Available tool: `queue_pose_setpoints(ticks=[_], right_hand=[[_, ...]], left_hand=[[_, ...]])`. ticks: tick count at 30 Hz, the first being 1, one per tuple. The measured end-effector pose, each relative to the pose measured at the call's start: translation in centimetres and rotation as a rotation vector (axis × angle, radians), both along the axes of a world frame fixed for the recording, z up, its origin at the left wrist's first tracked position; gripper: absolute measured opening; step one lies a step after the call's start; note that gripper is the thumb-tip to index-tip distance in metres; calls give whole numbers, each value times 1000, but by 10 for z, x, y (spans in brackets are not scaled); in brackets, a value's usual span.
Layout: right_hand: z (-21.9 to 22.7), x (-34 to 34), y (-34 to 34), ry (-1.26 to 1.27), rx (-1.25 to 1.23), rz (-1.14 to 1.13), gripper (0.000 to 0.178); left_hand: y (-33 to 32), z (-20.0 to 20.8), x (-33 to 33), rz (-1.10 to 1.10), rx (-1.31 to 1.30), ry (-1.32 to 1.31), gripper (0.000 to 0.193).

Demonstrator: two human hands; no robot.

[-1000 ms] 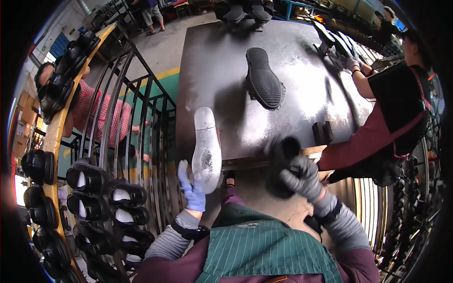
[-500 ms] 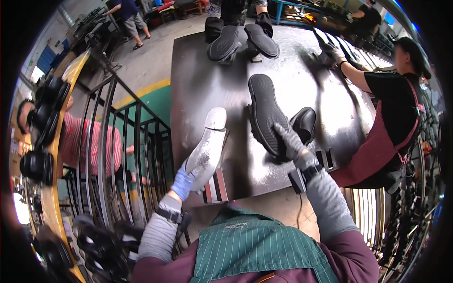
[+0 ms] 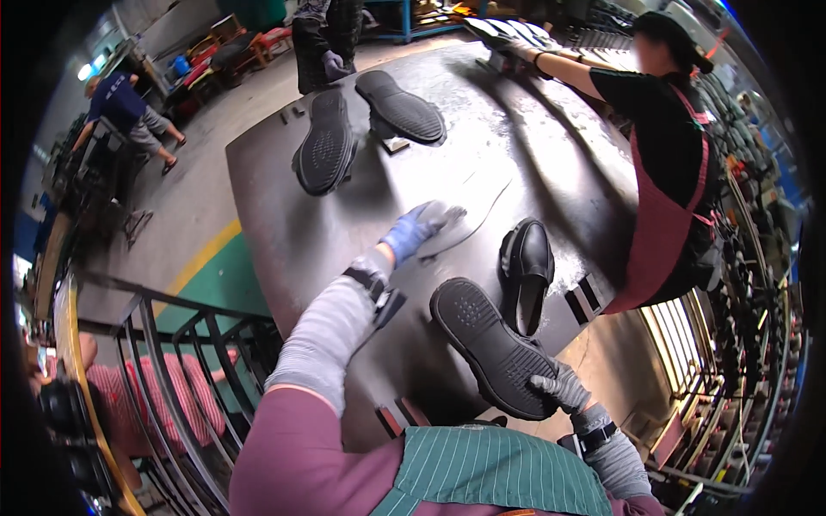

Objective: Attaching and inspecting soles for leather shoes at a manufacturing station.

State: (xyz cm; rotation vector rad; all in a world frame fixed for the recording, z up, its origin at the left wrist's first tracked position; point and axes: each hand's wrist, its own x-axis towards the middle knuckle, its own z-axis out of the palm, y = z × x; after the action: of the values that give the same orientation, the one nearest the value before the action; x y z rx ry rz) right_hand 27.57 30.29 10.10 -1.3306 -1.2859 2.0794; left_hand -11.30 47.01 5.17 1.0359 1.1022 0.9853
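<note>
Head view shows the person's right hand (image 3: 564, 389), in a grey glove, grasping a black sole-up shoe (image 3: 492, 348) by its near end, at the near edge of the metal table (image 3: 258, 163). Just beyond that shoe, a black slip-on (image 3: 527, 256) stands with its opening upward, near a dark block (image 3: 583, 298). The blue-gloved left hand (image 3: 413, 232) reaches across the tabletop to a pale, curved-edged piece (image 3: 458, 234) washed out by glare; blur at the fingers makes it impossible to tell whether they grip it. Farther off, two more black shoes (image 3: 401, 107) sit soles up, and a co-worker in a red apron (image 3: 658, 232) stretches an arm along the table's right side.
</note>
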Motion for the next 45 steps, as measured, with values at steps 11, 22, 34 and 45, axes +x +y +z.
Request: queue_pose_setpoints(ticks=[11, 22, 34, 45], right_hand=[[-3, -2, 31, -355, 195, -19, 50], [-7, -133, -42, -110, -6, 725, 48], [-24, -103, -121, 144, -126, 1076, 49], [-12, -219, -54, 300, 163, 721, 47]], left_hand=[[-184, 4, 54, 350, 85, -162, 24], [-304, 21, -53, 974, 22, 197, 33], [-292, 52, -10, 359, -90, 578, 46], [-350, -22, 6, 454, 118, 59, 43]])
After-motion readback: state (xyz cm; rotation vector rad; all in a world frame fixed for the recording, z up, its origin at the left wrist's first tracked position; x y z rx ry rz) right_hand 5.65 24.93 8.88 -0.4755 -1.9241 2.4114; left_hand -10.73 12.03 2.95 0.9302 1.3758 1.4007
